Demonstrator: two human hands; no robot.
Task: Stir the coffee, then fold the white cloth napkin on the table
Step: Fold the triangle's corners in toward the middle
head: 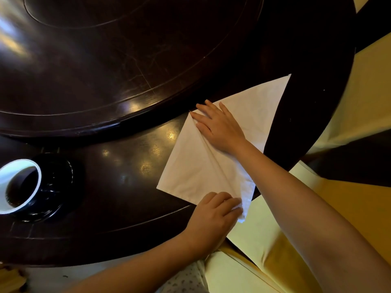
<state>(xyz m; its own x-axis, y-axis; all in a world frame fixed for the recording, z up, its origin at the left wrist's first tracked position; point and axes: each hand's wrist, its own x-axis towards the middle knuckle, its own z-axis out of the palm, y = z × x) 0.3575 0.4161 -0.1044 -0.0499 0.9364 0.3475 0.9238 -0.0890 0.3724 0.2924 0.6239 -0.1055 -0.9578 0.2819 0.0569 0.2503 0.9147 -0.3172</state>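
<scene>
The white cloth napkin (196,166) lies on the dark round table (118,187) near its right edge, with a raised crease running from its far corner toward me. My right hand (220,127) lies flat on the far part of the napkin, fingers straight and pointing left along the crease. At the napkin's near corner by the table edge, my left hand (213,214) pinches the cloth with curled fingers. A white cup of dark coffee (19,185) stands on a black saucer (53,187) at the left. No spoon is visible.
A raised dark turntable (127,60) fills the middle of the table, its rim just beyond the napkin. Yellow fabric (275,250) lies below the table edge at the right and bottom. A wooden object (10,280) shows at the bottom left corner.
</scene>
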